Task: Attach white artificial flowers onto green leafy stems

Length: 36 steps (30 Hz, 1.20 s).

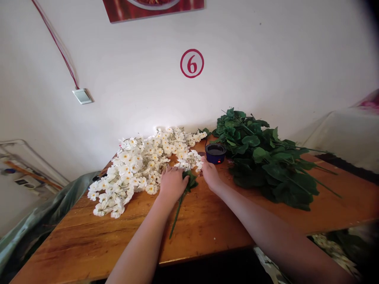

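My left hand (173, 182) is over the table with its fingers curled down and its thumb against a leafy green stem (177, 217). The stem's leaves (192, 179) show right of the thumb, and its bare lower end points toward me. My right hand (209, 172) is closed in a pinch at the edge of a white artificial flower sprig (188, 159); its fingertips are partly hidden. Close beyond that hand stands a small round dark-blue pot (216, 157) with a red light on its front. A pile of white artificial flowers (133, 165) spreads beside my left hand.
A heap of green artificial leaves (266, 161) covers the right of the wooden table (118, 244), several stems pointing right. Behind is a white wall (142, 71) with a switch (83, 96). Greenish fabric (56, 215) lies at the left edge. More white flowers (334, 252) are low at right.
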Each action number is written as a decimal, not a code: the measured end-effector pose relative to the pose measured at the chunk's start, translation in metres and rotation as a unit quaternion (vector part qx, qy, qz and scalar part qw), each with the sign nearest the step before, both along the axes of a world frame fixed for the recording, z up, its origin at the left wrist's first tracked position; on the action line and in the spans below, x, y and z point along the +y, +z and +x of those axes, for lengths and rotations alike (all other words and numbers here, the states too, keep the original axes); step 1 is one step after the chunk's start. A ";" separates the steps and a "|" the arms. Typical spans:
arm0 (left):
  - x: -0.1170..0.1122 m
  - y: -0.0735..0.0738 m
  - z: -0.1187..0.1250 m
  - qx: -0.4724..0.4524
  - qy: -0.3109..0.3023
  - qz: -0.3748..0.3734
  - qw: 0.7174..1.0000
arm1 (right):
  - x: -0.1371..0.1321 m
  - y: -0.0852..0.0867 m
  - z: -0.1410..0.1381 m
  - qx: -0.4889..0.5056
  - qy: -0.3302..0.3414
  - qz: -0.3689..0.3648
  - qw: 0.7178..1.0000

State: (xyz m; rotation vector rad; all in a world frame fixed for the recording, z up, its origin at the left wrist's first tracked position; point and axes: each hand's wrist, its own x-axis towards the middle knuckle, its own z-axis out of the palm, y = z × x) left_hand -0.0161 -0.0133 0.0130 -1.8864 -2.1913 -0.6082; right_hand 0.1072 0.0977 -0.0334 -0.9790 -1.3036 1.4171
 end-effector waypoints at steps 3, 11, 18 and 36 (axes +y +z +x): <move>0.002 -0.002 0.000 0.025 0.021 -0.053 0.998 | -0.001 0.005 0.007 -0.067 0.001 0.085 0.994; 0.004 -0.003 0.002 0.015 0.036 -0.080 0.996 | 0.006 0.000 0.004 0.005 0.017 0.054 0.998; 0.007 -0.007 -0.002 -0.063 0.023 -0.075 0.995 | 0.009 0.001 0.000 0.075 0.034 -0.019 0.996; 0.013 -0.027 0.010 0.079 -0.101 -0.022 0.992 | 0.014 0.003 0.002 0.094 -0.008 -0.038 0.995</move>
